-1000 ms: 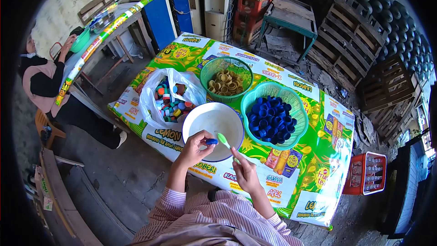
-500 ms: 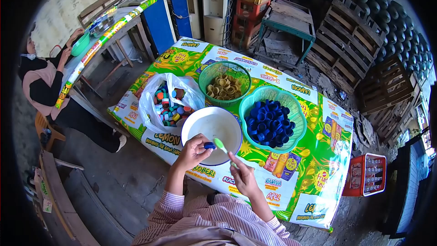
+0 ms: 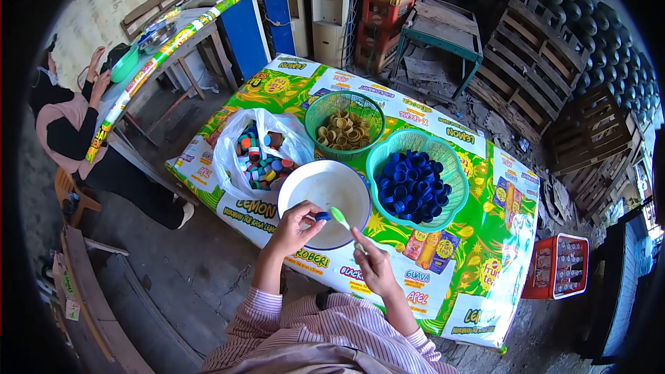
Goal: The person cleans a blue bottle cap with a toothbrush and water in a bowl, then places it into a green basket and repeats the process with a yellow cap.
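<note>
Pinched between the fingers of my left hand is a blue bottle cap, above the near part of a white bowl with a dark blue rim. My right hand grips a toothbrush with a green and white head, its bristle end close to the cap. To the right stands a light green basket heaped with blue caps. Behind the bowl, a darker green basket holds yellowish caps. A white plastic bag of mixed coloured caps lies open at left.
The table has a bright printed drink-label cover. Another person sits at a second table on the left with a green basket. A red bottle crate is on the floor at right; wooden pallets lean behind.
The toothbrush and my right hand have shifted very slightly, staying near the cap. The other person's hand has lifted away from their green basket.
</note>
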Action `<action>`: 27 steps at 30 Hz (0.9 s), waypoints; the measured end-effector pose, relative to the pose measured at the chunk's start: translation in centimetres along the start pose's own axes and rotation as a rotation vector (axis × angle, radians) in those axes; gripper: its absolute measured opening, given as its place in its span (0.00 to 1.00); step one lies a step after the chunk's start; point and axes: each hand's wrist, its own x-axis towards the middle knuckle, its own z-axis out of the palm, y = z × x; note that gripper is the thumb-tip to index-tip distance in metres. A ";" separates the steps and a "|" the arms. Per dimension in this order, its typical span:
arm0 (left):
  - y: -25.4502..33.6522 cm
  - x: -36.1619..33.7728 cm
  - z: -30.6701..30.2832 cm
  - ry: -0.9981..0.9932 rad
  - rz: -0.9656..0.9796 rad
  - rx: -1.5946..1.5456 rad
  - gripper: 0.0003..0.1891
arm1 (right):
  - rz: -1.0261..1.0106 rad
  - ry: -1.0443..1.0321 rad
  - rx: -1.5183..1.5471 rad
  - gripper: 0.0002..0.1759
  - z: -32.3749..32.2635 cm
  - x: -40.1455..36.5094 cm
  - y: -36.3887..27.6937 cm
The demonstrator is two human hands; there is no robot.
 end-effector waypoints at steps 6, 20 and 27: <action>-1.7 0.3 -0.2 -0.085 0.043 -0.216 0.06 | 0.132 0.019 -0.075 0.26 -0.2 0.3 0.3; -2.5 -0.2 0.2 -0.169 -0.053 -0.260 0.06 | -0.006 0.057 -0.113 0.25 0.1 -0.5 0.2; -1.7 0.3 0.0 -0.158 0.007 -0.118 0.07 | 0.125 0.001 -0.198 0.27 -0.7 -0.4 -0.3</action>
